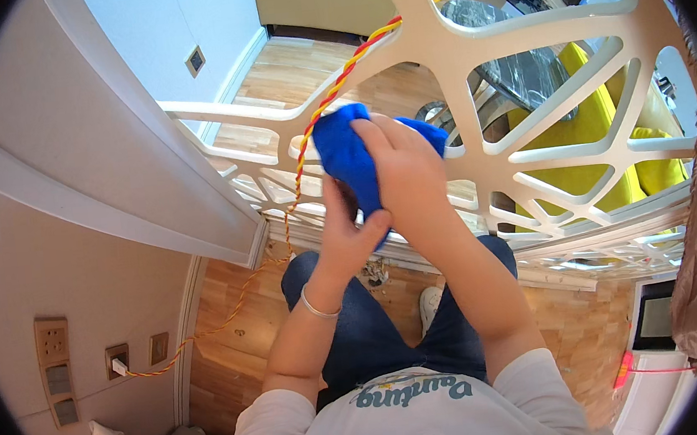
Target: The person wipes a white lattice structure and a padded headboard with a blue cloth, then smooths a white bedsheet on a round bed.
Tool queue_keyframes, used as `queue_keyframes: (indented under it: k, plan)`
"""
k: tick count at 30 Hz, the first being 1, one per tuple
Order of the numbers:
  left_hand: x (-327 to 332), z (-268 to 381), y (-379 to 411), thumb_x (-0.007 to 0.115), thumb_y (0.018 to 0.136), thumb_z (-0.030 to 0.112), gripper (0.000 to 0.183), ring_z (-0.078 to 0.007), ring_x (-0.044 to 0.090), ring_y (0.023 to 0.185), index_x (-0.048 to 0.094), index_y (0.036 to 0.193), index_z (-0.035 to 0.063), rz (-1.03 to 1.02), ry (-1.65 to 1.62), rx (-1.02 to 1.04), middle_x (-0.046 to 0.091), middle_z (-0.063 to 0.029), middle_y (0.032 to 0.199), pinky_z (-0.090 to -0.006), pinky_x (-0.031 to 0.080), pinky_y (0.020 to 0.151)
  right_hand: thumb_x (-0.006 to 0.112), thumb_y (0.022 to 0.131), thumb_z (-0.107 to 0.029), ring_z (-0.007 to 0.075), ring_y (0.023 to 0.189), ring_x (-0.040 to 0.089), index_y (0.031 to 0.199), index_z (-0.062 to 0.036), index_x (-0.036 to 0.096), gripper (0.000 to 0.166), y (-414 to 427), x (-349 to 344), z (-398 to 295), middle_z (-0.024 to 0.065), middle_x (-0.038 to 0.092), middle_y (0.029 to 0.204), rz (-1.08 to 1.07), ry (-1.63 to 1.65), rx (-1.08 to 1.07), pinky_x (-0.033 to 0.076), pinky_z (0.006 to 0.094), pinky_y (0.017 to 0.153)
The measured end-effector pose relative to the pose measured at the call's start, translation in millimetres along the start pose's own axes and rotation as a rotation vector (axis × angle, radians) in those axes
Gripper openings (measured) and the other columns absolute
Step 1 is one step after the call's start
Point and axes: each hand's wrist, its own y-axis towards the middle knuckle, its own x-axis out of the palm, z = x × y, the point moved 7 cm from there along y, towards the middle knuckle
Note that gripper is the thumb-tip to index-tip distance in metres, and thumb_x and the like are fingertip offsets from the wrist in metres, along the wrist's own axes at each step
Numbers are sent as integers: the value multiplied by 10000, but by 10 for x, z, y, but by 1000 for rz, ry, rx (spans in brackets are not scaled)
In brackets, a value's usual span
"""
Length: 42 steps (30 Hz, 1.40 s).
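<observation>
A blue cloth (348, 148) is bunched between both hands, in front of a white cut-out lattice partition (452, 50). My right hand (410, 167) presses on the cloth from above, its fingers curled over the folds. My left hand (353, 229) grips the cloth's lower left part, the thumb pointing towards my right wrist. A twisted red and yellow cord (333, 90) passes just left of the cloth, touching or nearly touching its edge. The cord runs across the partition at the top and down to the floor.
The cord's lower end reaches a white plug (119, 366) in a wall socket at left. Beyond the partition are a dark marble-patterned table (523, 75) and a yellow seat (579, 126). Small debris (376, 273) lies by the partition's base. Brown fabric (696, 234) hangs at right.
</observation>
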Motion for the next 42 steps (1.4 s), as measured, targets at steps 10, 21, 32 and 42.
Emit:
queue_keyframes:
  k: [10,21,32,42]
  plan:
    - [375,-210,-393,632,854,-27,844,-191,573,1130,191,1570,47,-169,-114,-296,587,-145,1257,-346,473,970,660,774,-30,375,1159,626,1226,-31,605,456,-531,-374,116,193,603,1324,-95,-227,74,530,415,933]
    - [-1084,1258,-239,458,933,-115,295,-149,603,977,602,1131,49,753,337,559,612,-75,1138,-265,526,845,792,761,-210,299,666,618,752,-90,557,264,-493,28,-537,90,585,699,-360,501,6,487,411,586]
    - [-408,913,659,732,752,158,518,-358,524,1236,608,1254,142,157,1238,765,613,-113,1188,-588,281,1126,751,843,-156,311,717,651,934,-66,629,177,-253,36,-421,115,644,801,-128,539,177,502,393,607]
    - [-1028,1324,1053,667,784,119,235,-381,575,1023,650,1012,66,217,1445,841,652,-135,995,-508,436,927,745,849,-133,230,676,609,940,-46,637,167,-253,239,-276,104,642,846,-89,456,137,493,336,598]
